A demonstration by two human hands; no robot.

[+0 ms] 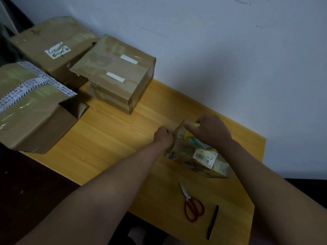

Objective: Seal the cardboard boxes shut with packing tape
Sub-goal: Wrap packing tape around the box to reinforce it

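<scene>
The small box [198, 156] looks light and tape-slick, so the left hand [163, 137] pinches its far-left edge while the right hand [210, 131] grips the tape roll [196, 140] on top.

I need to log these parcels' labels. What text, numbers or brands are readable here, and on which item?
None can be read.
Small box shipping label: barcode and print, too blurred.
Front left box printed tape: characters too small.
Rear box sticker: scribbled over, illegible.
Middle box white strips: blank.
</scene>
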